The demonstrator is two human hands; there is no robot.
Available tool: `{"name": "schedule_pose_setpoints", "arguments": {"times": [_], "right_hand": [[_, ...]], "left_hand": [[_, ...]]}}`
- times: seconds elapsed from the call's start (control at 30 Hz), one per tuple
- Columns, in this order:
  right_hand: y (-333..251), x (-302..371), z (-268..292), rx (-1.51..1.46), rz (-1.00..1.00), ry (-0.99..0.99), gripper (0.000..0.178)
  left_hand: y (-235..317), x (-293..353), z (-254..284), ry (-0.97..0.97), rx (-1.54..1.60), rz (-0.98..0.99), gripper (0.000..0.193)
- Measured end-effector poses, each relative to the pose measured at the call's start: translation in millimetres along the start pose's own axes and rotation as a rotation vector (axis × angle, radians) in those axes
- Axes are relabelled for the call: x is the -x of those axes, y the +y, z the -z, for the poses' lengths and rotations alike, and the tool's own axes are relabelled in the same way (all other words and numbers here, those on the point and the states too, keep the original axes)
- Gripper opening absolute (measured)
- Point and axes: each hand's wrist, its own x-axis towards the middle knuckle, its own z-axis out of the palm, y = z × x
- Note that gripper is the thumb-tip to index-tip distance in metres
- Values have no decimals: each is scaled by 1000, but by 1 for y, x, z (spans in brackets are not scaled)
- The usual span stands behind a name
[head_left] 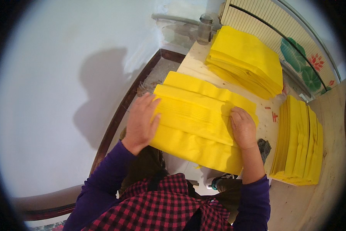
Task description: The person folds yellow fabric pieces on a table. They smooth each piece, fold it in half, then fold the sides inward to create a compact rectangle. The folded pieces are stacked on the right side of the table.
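A stack of yellow fabric pieces (192, 115) lies in front of me, its layers stepped in bands and its near part hanging past the table edge. At its left end is my left hand (140, 123), with the fingers along the edge and the thumb on top. My right hand (243, 127) grips the opposite end, fingers bent over the top and the thumb side hidden. Beyond it sits a thick pile of folded yellow fabric (246, 54). Another yellow pile (298, 142) stands to the right, its many layered edges showing.
The pale wooden table (196, 57) runs along the right. A glass jar (205, 29) stands at its far corner. Dark grey scrap (263, 149) lies beside my right wrist. On the left is a white wall (57, 84) with a dark skirting (119, 109). A patterned panel (296, 46) stands behind.
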Motion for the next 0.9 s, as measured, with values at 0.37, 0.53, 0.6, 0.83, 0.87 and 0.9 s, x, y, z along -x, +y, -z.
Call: {"name": "schedule_pose_setpoints", "arguments": {"times": [0.37,0.53,0.6,0.83,0.87,0.9], "right_hand": [[2,6,-2,-9,-36,2,15],[-7,7,-1,-92,-139,-3,21],[-20,4,1,-119,-174,-28,28],[-84,-31,-17,-209,-234,-290,66],[-90,-35,-21,-212,-233,-314,69],[-95,-39,-24,-207,-232,-341,72]], "left_hand": [[45,-44,-70,-346,-53,29,70],[39,-40,-79,-392,-87,36,69],[38,-40,-80,-406,-107,38,69],[34,-39,-85,-398,-153,-7,69],[33,-38,-86,-387,-160,-18,68],[32,-38,-86,-400,-170,-14,68]]}}
